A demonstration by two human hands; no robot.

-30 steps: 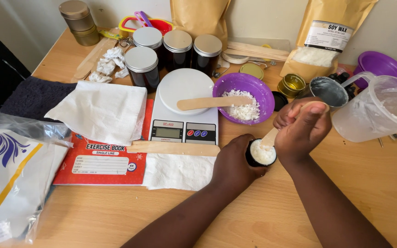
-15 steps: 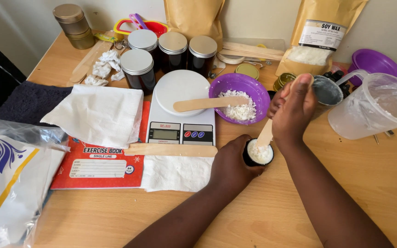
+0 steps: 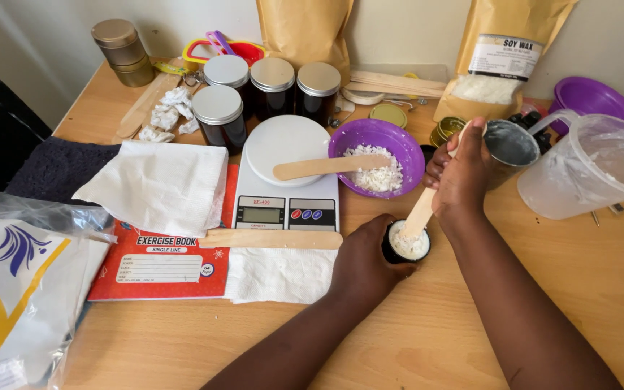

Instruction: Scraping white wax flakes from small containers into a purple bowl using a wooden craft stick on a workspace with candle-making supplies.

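I am wrapping my left hand (image 3: 364, 261) around a small dark jar (image 3: 406, 244) standing on the wooden table (image 3: 586, 289), my fingers closed about its side so it stays upright. The jar is holding white flakes up to its mouth. My right hand (image 3: 461, 176) is closed tightly round the upper part of a wooden stick (image 3: 422, 213), which is slanting down from my fist with its lower end pressing into the white flakes in the jar.

Just beyond my right hand, a metal cup (image 3: 508, 144) is standing, and farther right of that grip a clear plastic jug (image 3: 595, 172) is sitting. Just past the jar, between my two hands and the far wall, a purple bowl (image 3: 378, 152) is holding more white flakes, with a wooden spatula (image 3: 330, 166) lying across its rim. To the left of my left hand a white kitchen scale (image 3: 284, 180) is resting, with another flat wooden stick (image 3: 272, 238) lying across its near edge and a white paper towel (image 3: 277, 274) spread right beside my left wrist.
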